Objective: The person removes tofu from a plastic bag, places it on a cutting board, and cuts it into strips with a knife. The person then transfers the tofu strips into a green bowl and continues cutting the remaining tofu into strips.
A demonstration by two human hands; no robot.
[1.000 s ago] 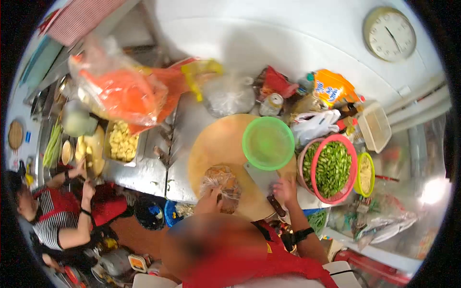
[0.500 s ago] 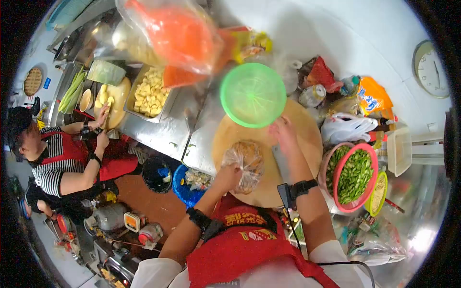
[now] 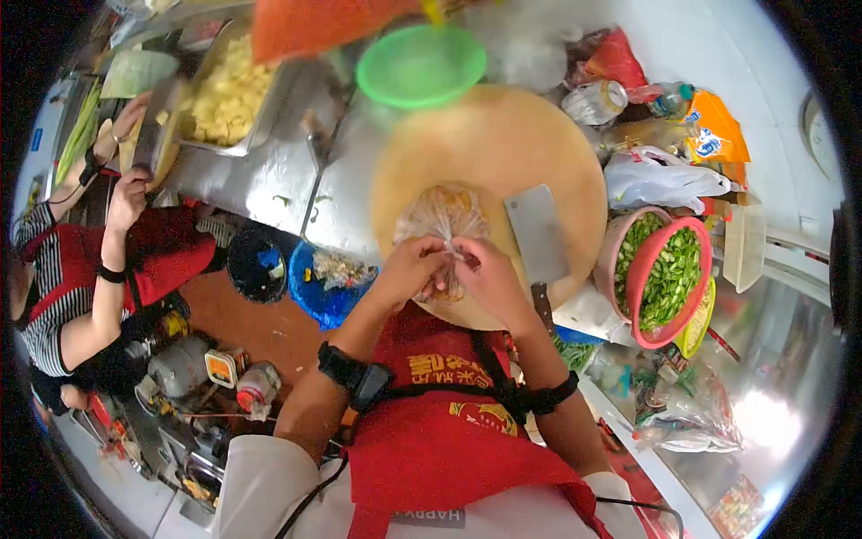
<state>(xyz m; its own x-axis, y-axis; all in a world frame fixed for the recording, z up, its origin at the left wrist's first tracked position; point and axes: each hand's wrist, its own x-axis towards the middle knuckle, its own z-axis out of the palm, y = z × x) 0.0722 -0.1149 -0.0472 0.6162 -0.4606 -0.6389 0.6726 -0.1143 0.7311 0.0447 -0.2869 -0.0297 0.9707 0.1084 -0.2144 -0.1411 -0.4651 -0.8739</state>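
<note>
Both of my hands are at the gathered neck of a clear plastic bag with brownish-orange food inside, which rests on a round wooden chopping board. My left hand is closed around the neck from the left. From the right, my right hand pinches the twisted plastic between thumb and fingers. A cleaver lies flat on the board to the right of the bag, its dark handle pointing towards me. Just past the board's far left edge sits a green plastic basket.
Pink bowls of sliced green peppers stand right of the board. Behind them are a white plastic bag and an orange packet. A metal tray of potato chunks is at left, near a co-worker holding a cleaver.
My right hand has come from beside the green basket to the bag's neck, joining my left. The green basket now sits farther off to the left. The co-worker has raised a blade.
</note>
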